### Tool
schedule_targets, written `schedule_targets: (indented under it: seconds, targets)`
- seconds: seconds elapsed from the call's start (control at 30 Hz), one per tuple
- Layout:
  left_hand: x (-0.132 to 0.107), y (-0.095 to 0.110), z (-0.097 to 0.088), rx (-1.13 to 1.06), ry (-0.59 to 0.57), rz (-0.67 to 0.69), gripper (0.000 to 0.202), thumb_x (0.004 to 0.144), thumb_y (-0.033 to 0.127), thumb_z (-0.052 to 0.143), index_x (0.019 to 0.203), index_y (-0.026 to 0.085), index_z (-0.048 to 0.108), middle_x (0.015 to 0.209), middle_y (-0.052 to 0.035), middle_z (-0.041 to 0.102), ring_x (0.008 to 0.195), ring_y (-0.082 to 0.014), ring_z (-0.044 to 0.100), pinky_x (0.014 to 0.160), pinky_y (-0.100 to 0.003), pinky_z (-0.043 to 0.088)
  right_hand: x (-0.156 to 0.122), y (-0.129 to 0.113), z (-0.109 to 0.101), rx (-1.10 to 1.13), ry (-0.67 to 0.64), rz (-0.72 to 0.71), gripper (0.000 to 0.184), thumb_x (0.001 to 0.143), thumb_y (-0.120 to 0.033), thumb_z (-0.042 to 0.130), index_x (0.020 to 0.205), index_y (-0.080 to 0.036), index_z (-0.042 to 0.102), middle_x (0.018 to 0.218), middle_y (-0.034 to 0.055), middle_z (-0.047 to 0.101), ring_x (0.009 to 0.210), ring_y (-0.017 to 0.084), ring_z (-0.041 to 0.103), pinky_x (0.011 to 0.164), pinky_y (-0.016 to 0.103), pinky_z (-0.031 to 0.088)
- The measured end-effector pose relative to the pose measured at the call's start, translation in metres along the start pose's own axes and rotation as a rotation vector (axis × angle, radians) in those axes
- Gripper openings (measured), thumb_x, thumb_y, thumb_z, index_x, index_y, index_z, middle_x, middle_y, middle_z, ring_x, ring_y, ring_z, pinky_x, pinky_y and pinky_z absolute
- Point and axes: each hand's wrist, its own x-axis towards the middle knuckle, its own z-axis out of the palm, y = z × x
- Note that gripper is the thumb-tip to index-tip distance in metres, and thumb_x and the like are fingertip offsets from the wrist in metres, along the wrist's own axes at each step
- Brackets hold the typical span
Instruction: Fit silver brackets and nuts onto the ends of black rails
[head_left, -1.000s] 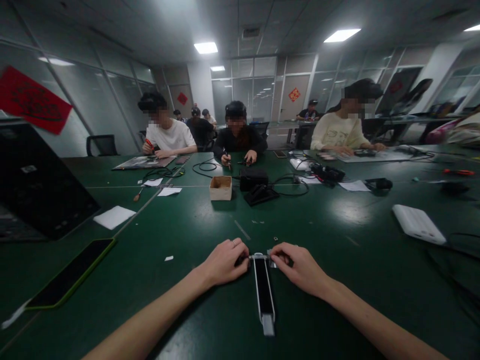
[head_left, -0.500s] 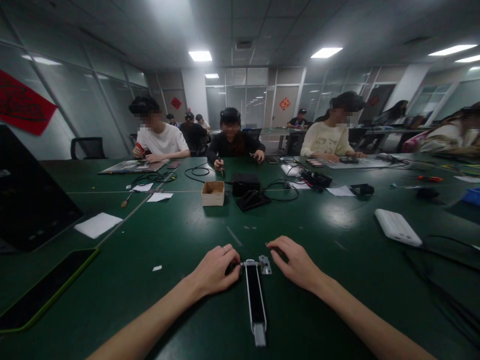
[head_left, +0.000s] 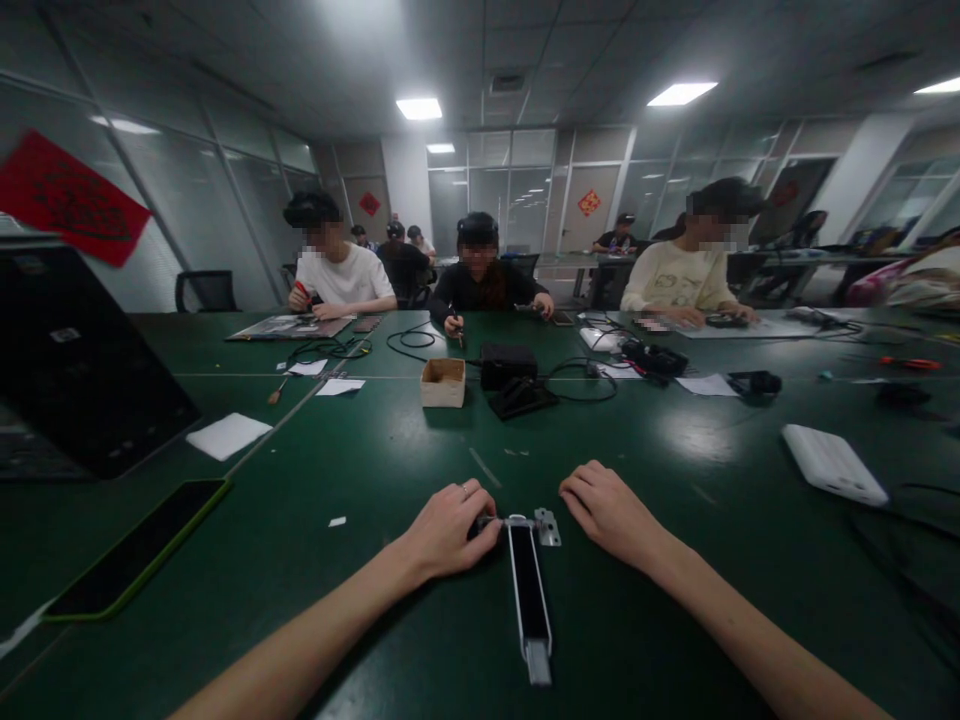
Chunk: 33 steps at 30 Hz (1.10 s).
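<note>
Right hand just came off the metal bracket at the far end of the black bar, grip loose and empty now. Left hand still pinches that same end.

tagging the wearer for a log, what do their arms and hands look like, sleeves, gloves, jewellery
The left forearm and right forearm are bare: no sleeves, gloves or watch in view. The left hand wears a thin ring on one finger. The right hand shows no ring.
</note>
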Motion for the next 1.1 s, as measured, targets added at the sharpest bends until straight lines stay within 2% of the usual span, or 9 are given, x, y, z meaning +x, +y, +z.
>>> schedule_targets:
  seconds: [0.17,0.33,0.43,0.67,0.93,1.1]
  targets:
    - [-0.003,-0.003,0.003,0.035,0.126,0.064,0.017,0.090,0.032,0.049,0.095,0.017,0.055,0.087,-0.0038,0.058,0.072,-0.0164,0.054,0.065,-0.028,0.043,-0.002,-0.019,-0.005,0.094,0.112,-0.043,0.022,0.094,-0.018,0.040,0.093,-0.015,0.062,0.090,0.0092,0.062,0.080,0.019,0.057,0.070,0.033,0.049]
    - [-0.002,-0.004,0.011,0.123,0.294,0.305,0.023,0.091,0.038,0.050,0.086,0.016,0.057,0.077,-0.0037,0.062,0.066,-0.0150,0.055,0.060,-0.028,0.040,-0.009,-0.051,-0.004,0.185,0.131,-0.213,0.021,0.095,-0.018,0.039,0.091,-0.014,0.059,0.087,0.0082,0.062,0.076,0.018,0.055,0.066,0.031,0.045]
    - [-0.002,0.000,0.012,0.138,0.348,0.418,0.028,0.093,0.040,0.050,0.081,0.016,0.058,0.072,-0.0027,0.063,0.061,-0.0134,0.056,0.057,-0.028,0.039,-0.014,-0.064,-0.003,0.223,0.146,-0.303,0.020,0.095,-0.019,0.040,0.090,-0.015,0.059,0.085,0.0078,0.062,0.074,0.017,0.053,0.065,0.030,0.043]
    - [-0.004,0.008,0.005,0.165,0.268,0.499,0.027,0.095,0.037,0.049,0.080,0.017,0.059,0.070,-0.0017,0.064,0.062,-0.0123,0.059,0.056,-0.028,0.039,-0.017,-0.066,0.000,0.281,0.147,-0.333,0.018,0.096,-0.024,0.044,0.088,-0.017,0.059,0.082,0.0061,0.062,0.074,0.017,0.053,0.065,0.030,0.040]
    - [-0.003,0.008,0.005,0.167,0.309,0.524,0.021,0.098,0.024,0.044,0.085,0.016,0.059,0.073,-0.0009,0.067,0.062,-0.0112,0.061,0.054,-0.028,0.037,-0.018,-0.064,0.003,0.318,0.134,-0.306,0.018,0.096,-0.025,0.044,0.092,-0.017,0.059,0.087,0.0069,0.063,0.077,0.018,0.053,0.068,0.032,0.041]
    - [-0.003,0.009,0.007,0.150,0.305,0.480,0.019,0.097,0.023,0.046,0.086,0.016,0.059,0.076,-0.0015,0.069,0.064,-0.0112,0.063,0.055,-0.027,0.040,-0.017,-0.063,0.001,0.289,0.148,-0.293,0.015,0.094,-0.022,0.046,0.094,-0.017,0.061,0.089,0.0074,0.064,0.080,0.018,0.055,0.070,0.032,0.043]
